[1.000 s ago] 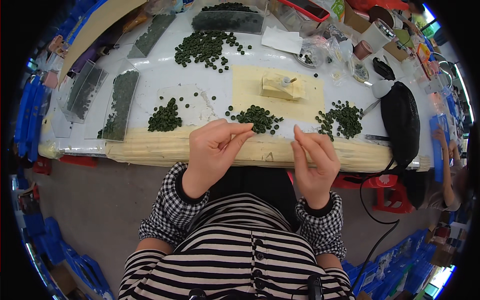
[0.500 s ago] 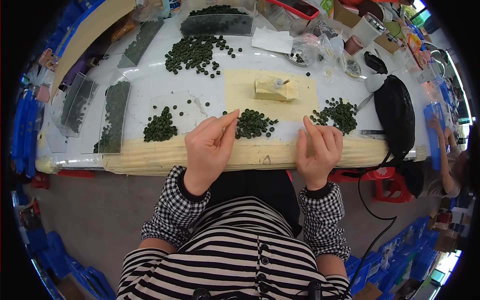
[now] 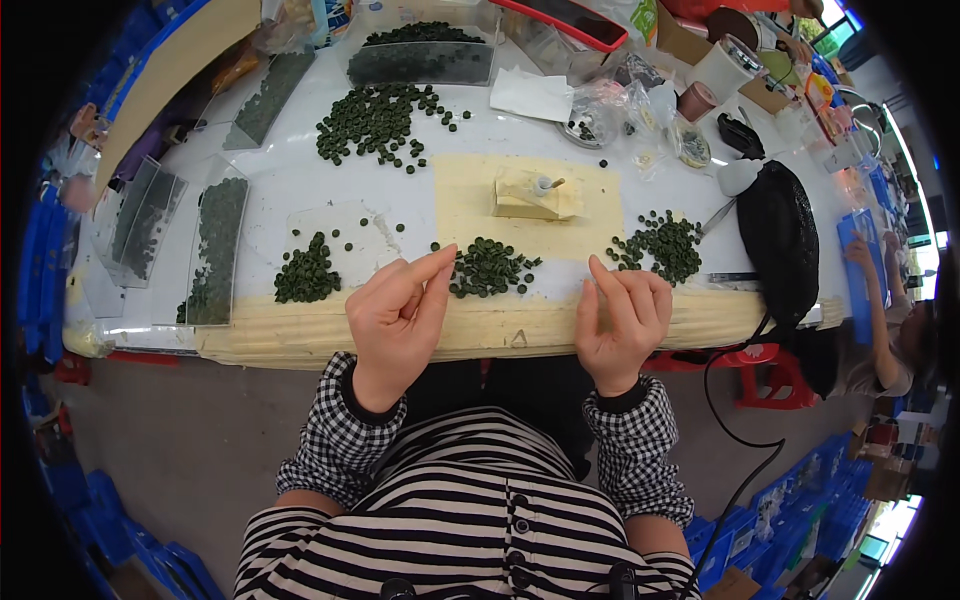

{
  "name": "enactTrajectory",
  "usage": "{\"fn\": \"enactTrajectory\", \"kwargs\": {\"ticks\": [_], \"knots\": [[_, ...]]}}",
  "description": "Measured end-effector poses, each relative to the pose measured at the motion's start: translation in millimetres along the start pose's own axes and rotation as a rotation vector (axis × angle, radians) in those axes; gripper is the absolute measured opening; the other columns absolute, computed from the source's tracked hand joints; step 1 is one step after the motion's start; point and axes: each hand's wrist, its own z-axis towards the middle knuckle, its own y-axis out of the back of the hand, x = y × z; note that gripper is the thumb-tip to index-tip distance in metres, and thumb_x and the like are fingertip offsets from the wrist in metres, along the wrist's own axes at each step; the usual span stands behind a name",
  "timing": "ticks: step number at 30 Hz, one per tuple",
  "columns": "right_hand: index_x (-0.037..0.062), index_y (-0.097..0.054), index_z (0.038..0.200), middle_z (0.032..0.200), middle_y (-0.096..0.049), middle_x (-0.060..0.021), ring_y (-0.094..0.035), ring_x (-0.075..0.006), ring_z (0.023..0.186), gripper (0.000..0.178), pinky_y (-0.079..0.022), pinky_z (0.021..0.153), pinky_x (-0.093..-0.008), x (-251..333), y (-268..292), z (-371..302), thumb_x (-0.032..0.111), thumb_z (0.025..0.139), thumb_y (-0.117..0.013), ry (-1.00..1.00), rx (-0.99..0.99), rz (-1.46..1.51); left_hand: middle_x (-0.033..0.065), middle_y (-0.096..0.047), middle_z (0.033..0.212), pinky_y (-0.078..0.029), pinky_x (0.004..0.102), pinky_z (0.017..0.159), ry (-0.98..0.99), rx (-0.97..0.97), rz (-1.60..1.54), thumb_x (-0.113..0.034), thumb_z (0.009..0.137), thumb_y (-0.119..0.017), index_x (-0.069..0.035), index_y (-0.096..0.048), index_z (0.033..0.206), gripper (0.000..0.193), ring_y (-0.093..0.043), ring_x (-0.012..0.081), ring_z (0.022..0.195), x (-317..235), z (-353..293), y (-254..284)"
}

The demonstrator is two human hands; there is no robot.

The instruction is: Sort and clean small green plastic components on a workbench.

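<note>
Over the table's padded front edge, my left hand (image 3: pixel 392 322) has its thumb and index finger drawn together; anything between the tips is too small to make out. Those tips are beside a middle pile of small dark green round pieces (image 3: pixel 490 268). My right hand (image 3: pixel 627 328) is raised with its fingers loosely stretched and a gap between thumb and index finger, holding nothing. Just beyond it lies a right-hand pile of green pieces (image 3: pixel 662 248). Behind the middle pile, a yellowish taped block (image 3: pixel 530 200) with a short peg on top stands on a yellow sheet (image 3: pixel 465 195).
Another pile (image 3: pixel 308 272) lies to the left, and a larger spread (image 3: pixel 370 122) sits farther back. Clear trays (image 3: pixel 215 250) of green pieces stand left and at the back. A black cloth-covered object (image 3: pixel 778 240), tweezers (image 3: pixel 718 216), plastic bags and a red-edged phone (image 3: pixel 570 22) occupy the right side.
The whole view has shifted slightly, so the table and hands appear a little lower and farther left. Both hands keep nearly the same pose, and the piles look the same.
</note>
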Motion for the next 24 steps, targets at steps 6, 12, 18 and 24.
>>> {"fn": "enactTrajectory", "kwargs": {"ticks": [6, 12, 18, 24], "knots": [[0.0055, -0.072, 0.095, 0.079, -0.062, -0.0030, -0.055, -0.0232, 0.080, 0.022, -0.044, 0.073, -0.0336, -0.1, -0.3, -1.8, 0.008, 0.073, -0.070, 0.013, -0.032, 0.017, -0.0035, -0.035, 0.057, -0.022, 0.0229, 0.048, 0.012, -0.046, 0.027, 0.008, 0.082, -0.065, 0.000, -0.070, 0.103, 0.023, -0.027, 0.0050, 0.051, 0.4, -2.6, -2.5], [0.0055, -0.073, 0.092, 0.078, -0.062, -0.0033, -0.055, -0.0232, 0.079, 0.020, -0.045, 0.072, -0.0334, 1.1, 0.9, -3.5, 0.007, 0.073, -0.070, 0.017, -0.056, 0.015, -0.0009, -0.037, 0.055, -0.025, 0.0232, 0.045, -0.013, -0.062, 0.045, 0.008, 0.081, -0.066, -0.001, -0.071, 0.101, 0.023, -0.031, 0.0065, 0.048, -1.4, -1.2, -1.3], [0.0046, -0.073, 0.087, 0.074, -0.061, -0.0032, -0.054, -0.0229, 0.078, 0.015, -0.044, 0.071, -0.0329, 0.8, 0.6, -3.5, 0.005, 0.073, -0.069, 0.023, -0.079, 0.023, -0.0010, -0.038, 0.055, -0.024, 0.0234, 0.045, -0.004, -0.068, 0.028, 0.008, 0.081, -0.066, 0.000, -0.070, 0.102, 0.023, -0.031, 0.0062, 0.049, -3.4, -1.2, -2.8], [0.0044, -0.073, 0.084, 0.072, -0.061, -0.0034, -0.054, -0.0230, 0.077, 0.012, -0.044, 0.071, -0.0330, 1.3, 0.3, -3.7, 0.005, 0.073, -0.069, 0.020, -0.078, 0.021, -0.0025, -0.034, 0.056, -0.022, 0.0234, 0.047, 0.008, -0.067, 0.016, 0.009, 0.080, -0.066, 0.000, -0.070, 0.102, 0.024, -0.028, 0.0056, 0.050, -2.8, -2.3, -3.5]]}}
